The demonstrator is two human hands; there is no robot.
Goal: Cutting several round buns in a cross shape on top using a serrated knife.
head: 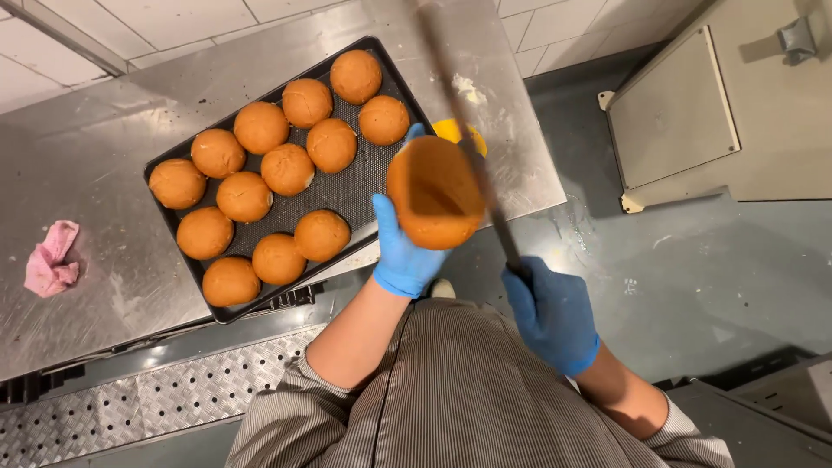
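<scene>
Up front, left hand in blue glove, fingers curled round a round orange-brown bun, held up off the steel counter just right of the tray. Right hand, also blue-gloved, fist closed on the handle of a long knife; blade runs up & away past the bun's right edge, blurred, so can't tell if touching or just crossing in front. Handle hidden inside the fist; blade tip cut off at top edge. Yellow thing behind bun, mostly hidden, prob. a lid or dish. Black perforated baking tray on counter w/ 13 similar buns, near-right part bare. Crumpled pink cloth far left on counter, well apart. Striped sleeves at bottom.
</scene>
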